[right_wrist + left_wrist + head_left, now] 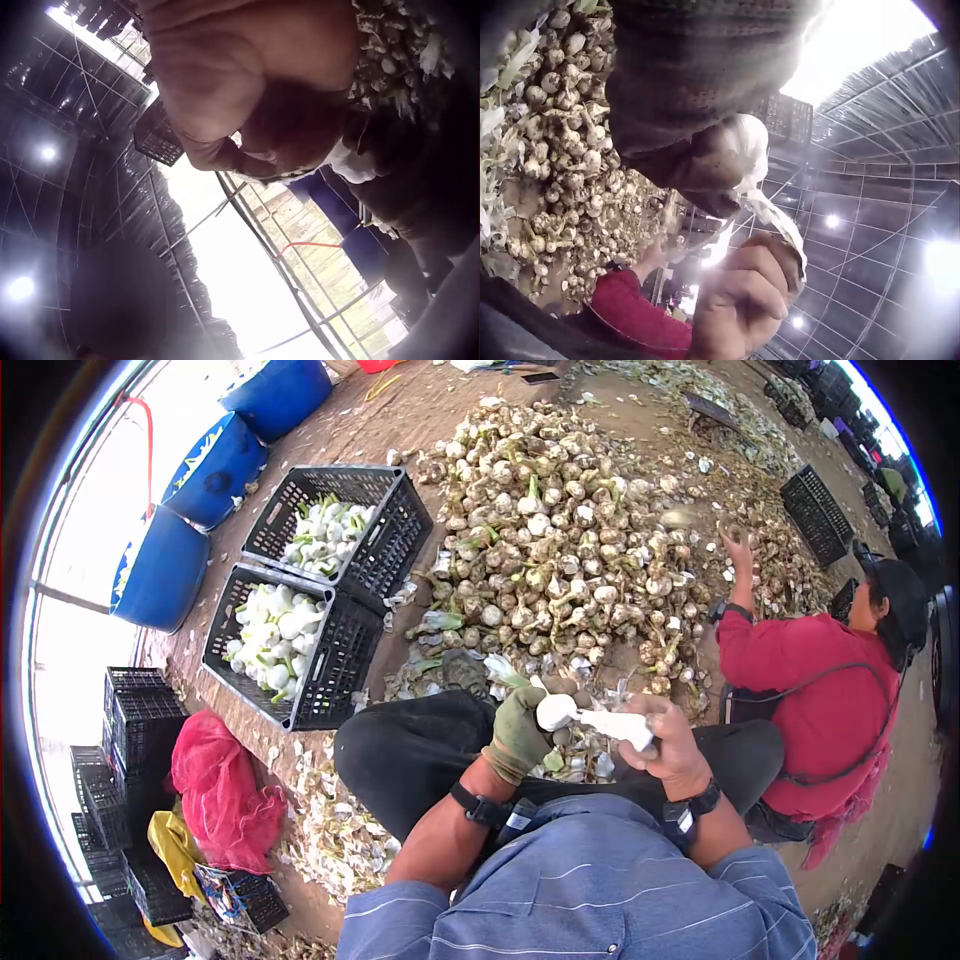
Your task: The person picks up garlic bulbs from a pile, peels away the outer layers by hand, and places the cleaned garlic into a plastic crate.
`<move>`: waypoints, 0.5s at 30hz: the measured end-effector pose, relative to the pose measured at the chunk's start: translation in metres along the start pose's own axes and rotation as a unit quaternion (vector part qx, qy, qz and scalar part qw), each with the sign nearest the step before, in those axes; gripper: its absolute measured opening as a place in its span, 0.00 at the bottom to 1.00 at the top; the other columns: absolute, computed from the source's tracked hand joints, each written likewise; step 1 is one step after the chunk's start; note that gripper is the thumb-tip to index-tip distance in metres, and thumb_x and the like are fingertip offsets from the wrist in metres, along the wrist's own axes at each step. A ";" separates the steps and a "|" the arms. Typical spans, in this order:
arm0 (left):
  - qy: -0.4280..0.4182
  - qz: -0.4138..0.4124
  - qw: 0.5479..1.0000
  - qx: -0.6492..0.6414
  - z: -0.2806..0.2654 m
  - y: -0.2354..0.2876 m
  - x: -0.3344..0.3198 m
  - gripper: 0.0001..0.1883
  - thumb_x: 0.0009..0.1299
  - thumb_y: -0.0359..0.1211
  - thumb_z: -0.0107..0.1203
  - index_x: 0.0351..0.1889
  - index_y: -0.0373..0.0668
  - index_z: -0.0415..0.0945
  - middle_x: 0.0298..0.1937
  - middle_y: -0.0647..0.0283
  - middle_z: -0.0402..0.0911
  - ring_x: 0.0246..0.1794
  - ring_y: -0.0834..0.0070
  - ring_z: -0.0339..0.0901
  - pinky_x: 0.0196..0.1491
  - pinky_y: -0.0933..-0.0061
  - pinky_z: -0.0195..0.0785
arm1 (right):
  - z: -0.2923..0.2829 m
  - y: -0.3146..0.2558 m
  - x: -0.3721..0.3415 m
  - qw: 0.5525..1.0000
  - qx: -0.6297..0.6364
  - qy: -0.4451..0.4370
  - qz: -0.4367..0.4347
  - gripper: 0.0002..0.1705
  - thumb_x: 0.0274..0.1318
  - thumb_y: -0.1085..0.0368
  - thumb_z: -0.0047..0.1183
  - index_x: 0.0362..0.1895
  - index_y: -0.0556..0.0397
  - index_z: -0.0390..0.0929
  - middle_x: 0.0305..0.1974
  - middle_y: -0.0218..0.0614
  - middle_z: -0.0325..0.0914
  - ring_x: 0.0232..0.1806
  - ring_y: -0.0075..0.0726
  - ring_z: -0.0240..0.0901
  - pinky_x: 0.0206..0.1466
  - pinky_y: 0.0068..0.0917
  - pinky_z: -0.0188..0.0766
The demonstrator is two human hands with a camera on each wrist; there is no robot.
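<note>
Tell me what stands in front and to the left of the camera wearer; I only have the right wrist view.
Observer: Two black plastic crates with lattice walls stand there, both holding white garlic bulbs with short green stems.
Operator: Describe the covering on the left hand; it's only a dark shape here.
Observer: The left hand wears a dull green fabric glove.
Operator: Say who is on the right.
Observer: A person in a red long-sleeved top is there, beside the broad heap of brownish-white garlic.
</note>
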State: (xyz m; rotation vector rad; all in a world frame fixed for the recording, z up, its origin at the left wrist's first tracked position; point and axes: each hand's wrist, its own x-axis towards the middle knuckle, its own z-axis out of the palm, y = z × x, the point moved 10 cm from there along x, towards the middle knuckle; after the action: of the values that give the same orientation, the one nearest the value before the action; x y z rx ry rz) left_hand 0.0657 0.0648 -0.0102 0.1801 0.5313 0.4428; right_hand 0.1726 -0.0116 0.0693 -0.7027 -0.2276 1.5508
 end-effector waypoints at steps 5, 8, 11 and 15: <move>0.021 0.005 0.998 -0.052 -0.026 0.004 0.009 0.20 0.67 0.41 0.43 0.46 0.40 0.79 0.44 0.53 0.83 0.38 0.58 0.82 0.25 0.70 0.72 | -0.021 -0.008 -0.008 0.940 -0.320 0.023 0.118 0.16 0.53 0.62 0.61 0.38 0.64 0.76 0.28 0.50 0.79 0.23 0.38 0.76 0.22 0.31 0.69; 0.036 0.025 0.999 0.010 -0.028 0.004 0.011 0.21 0.69 0.43 0.40 0.48 0.41 0.78 0.43 0.53 0.84 0.39 0.57 0.83 0.30 0.68 0.74 | -0.010 -0.012 0.010 0.588 -0.804 0.036 -0.083 0.12 0.56 0.67 0.55 0.44 0.56 0.77 0.36 0.47 0.78 0.36 0.45 0.78 0.38 0.39 0.72; 0.003 0.172 0.890 0.422 -0.010 0.020 0.005 0.15 0.66 0.28 0.54 0.51 0.36 0.77 0.45 0.55 0.83 0.45 0.63 0.82 0.42 0.65 0.77 | -0.010 -0.008 0.018 0.748 -0.651 0.113 -0.056 0.16 0.54 0.65 0.58 0.47 0.57 0.77 0.38 0.48 0.78 0.39 0.51 0.77 0.43 0.43 0.72; 0.058 0.133 0.966 0.213 -0.036 0.007 0.024 0.16 0.68 0.29 0.56 0.54 0.35 0.75 0.49 0.59 0.80 0.47 0.73 0.78 0.47 0.77 0.74 | 0.040 -0.001 0.034 0.650 -0.738 0.067 -0.165 0.27 0.48 0.64 0.64 0.53 0.57 0.73 0.52 0.49 0.73 0.54 0.57 0.72 0.56 0.44 0.70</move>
State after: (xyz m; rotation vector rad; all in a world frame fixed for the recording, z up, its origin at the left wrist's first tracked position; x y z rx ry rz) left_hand 0.0626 0.0841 -0.0494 0.6484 0.7184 0.5981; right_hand 0.1530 0.0321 0.0914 -1.8781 -1.5207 0.6364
